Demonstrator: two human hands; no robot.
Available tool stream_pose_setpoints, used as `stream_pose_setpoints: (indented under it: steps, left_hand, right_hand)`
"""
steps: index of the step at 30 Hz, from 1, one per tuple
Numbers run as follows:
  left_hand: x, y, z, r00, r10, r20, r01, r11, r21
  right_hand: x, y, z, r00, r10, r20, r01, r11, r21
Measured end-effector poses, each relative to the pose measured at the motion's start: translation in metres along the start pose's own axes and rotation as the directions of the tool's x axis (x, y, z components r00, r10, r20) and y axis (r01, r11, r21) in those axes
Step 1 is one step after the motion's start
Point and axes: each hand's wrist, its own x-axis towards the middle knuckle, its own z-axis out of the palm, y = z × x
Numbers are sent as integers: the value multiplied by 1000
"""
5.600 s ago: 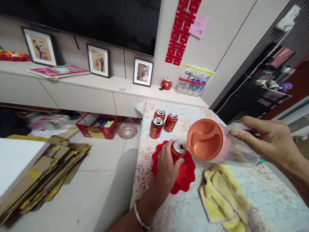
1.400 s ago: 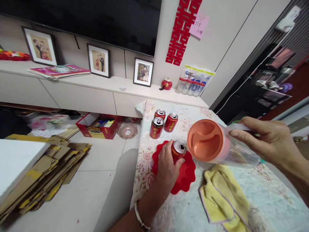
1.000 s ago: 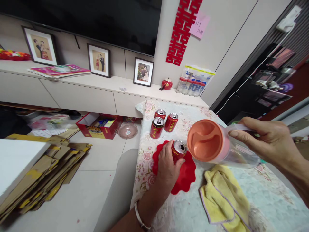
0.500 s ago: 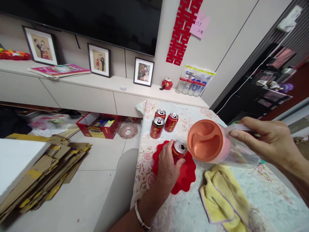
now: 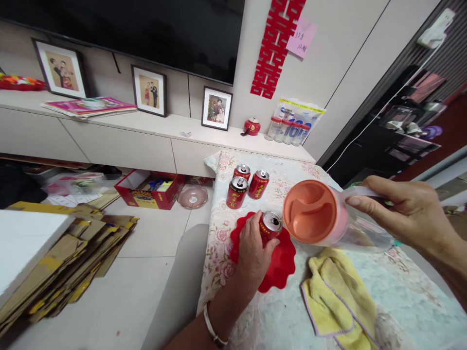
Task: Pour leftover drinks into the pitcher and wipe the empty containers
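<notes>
My left hand [image 5: 253, 250] is wrapped round a red drinks can [image 5: 270, 225] with an open top, standing on a red scalloped mat [image 5: 282, 265]. My right hand [image 5: 404, 211] grips the handle of a clear plastic jug [image 5: 359, 233] with an orange lid [image 5: 310, 211]. The jug is tipped on its side, lid end right beside the can's mouth. Three more red cans [image 5: 246, 182] stand in a group farther back on the table.
A yellow cloth [image 5: 341, 296] lies on the floral tablecloth [image 5: 397, 296] below the jug. Flattened cardboard [image 5: 69, 265] and a red box [image 5: 149, 189] are on the floor at left. Framed photos, a red pot [image 5: 251, 127] and bottles [image 5: 286, 130] stand on the long cabinet behind.
Almost nothing differs: both hands, the can and the tipped jug stay where they were, apart from a slight shift of the view.
</notes>
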Motion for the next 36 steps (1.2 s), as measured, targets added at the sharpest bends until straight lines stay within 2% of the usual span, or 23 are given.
stream_pose_setpoints:
  steps: [36]
  left_hand:
    - [0,3,-1,1000,-29,8,29,999,-20]
  right_hand:
    - [-4,1,5,1000,13,16,-13,1000,-19]
